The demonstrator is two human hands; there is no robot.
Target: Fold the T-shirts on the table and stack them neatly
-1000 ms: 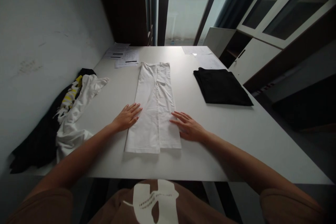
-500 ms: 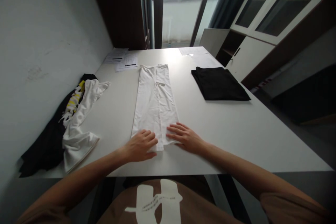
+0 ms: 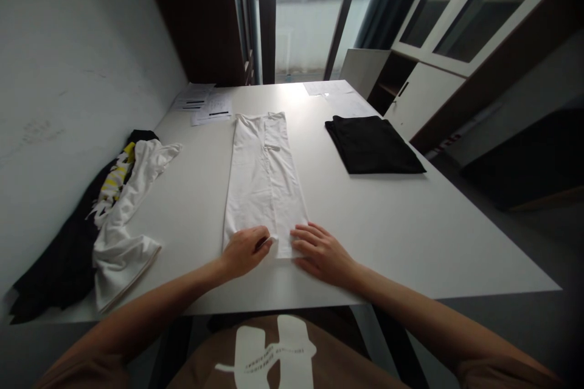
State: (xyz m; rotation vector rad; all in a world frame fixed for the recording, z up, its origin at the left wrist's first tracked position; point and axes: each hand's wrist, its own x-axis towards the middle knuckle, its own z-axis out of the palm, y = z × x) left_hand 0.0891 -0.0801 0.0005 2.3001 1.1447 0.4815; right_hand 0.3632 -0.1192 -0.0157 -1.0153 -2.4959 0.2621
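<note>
A white T-shirt (image 3: 253, 182), folded into a long narrow strip, lies lengthwise on the white table in front of me. What looks like a folded-back sleeve shows near its far right corner. My left hand (image 3: 249, 249) is at the near left end, thumb and fingers pinched on the shirt's lower edge, which lifts slightly at the fingertips. Across from it, my right hand (image 3: 322, 253) rests on the near right corner with its fingers stretched out flat on the cloth.
A folded black garment (image 3: 376, 146) lies to the right on the table (image 3: 410, 237). Along the left wall are a crumpled white garment (image 3: 118, 249) and a black one (image 3: 64, 255). Paper sheets (image 3: 212, 108) lie at the far left, with more paper (image 3: 335, 94) at the far right.
My left hand has curled from lying over the cloth to pinching its near edge. My right hand stays at the right corner, fingers flat. The view has shifted slightly to the right.
</note>
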